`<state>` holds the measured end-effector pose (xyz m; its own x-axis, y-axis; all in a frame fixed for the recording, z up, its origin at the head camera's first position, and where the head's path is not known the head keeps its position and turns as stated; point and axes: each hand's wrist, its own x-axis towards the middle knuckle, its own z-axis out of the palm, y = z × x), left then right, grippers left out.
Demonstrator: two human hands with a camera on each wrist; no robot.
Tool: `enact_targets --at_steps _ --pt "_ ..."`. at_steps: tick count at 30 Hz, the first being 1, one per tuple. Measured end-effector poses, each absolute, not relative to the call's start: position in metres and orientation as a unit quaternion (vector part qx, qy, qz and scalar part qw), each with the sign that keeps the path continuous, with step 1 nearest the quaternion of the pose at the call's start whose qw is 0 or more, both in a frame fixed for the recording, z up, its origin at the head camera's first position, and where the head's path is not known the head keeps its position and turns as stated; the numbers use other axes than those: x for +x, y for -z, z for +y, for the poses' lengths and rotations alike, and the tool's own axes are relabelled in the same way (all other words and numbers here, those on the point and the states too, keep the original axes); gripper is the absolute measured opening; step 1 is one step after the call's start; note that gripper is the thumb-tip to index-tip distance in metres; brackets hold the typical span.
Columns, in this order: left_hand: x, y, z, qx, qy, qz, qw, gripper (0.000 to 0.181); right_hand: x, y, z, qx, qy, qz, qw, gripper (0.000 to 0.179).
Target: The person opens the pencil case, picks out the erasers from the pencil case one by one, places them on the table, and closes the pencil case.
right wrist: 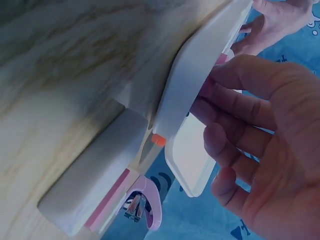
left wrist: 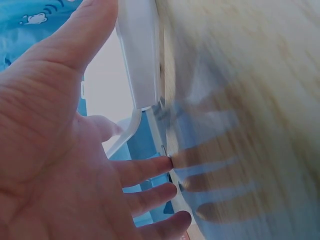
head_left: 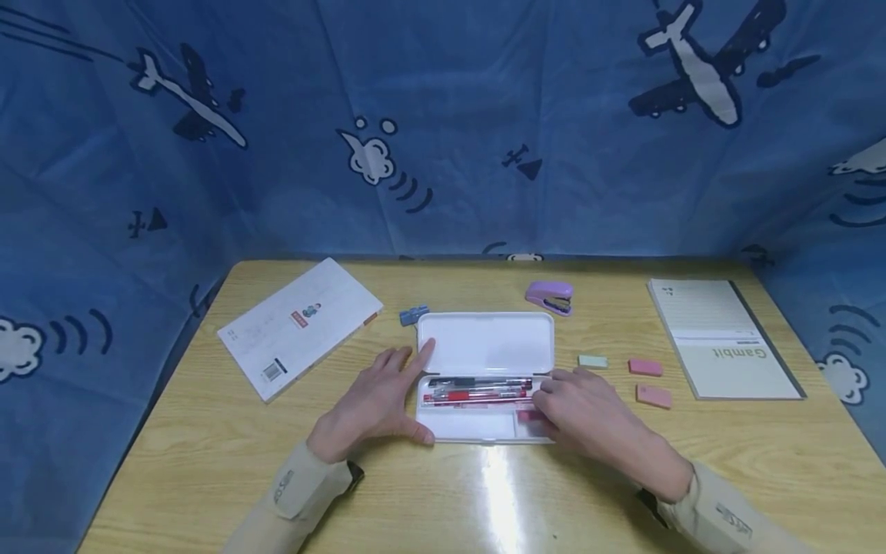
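An open white pencil case lies on the table with its lid tipped back. Several pens, red and black, fill its long upper compartment. A pink eraser sits in the small lower right compartment, partly covered by my right hand. That hand's thumb and forefinger pinch pink eraser at the case's right end, the other fingers curled beside it. At the left end my left hand is spread, its thumb at the front corner and forefinger by the lid, fingers nearly straight.
A pale green eraser and pink erasers lie right of the case. Behind it are a purple stapler and a small blue object. A white booklet lies left, a notepad far right.
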<state>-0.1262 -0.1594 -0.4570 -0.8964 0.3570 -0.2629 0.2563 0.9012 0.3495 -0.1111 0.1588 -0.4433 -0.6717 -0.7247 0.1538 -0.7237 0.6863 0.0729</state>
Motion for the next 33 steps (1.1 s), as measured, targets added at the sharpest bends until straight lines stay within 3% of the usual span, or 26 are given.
enact_targets --at_steps 9,21,27,33 --pt "-0.127 0.457 -0.159 0.162 -0.154 0.961 0.162 0.140 -0.112 0.432 0.178 0.379 -0.093 -0.916 0.092 0.018" --pt "-0.126 0.457 -0.160 0.158 -0.158 0.960 0.167 0.140 -0.101 0.430 0.237 0.280 -0.113 -0.948 0.101 0.020" --pt "-0.127 0.457 -0.160 0.159 -0.161 0.960 0.164 0.140 -0.095 0.431 0.269 0.229 -0.094 -0.966 0.077 0.025" --pt "-0.127 0.457 -0.160 0.162 -0.166 0.959 0.161 0.141 -0.090 0.436 0.289 0.185 -0.072 -0.980 0.006 0.023"
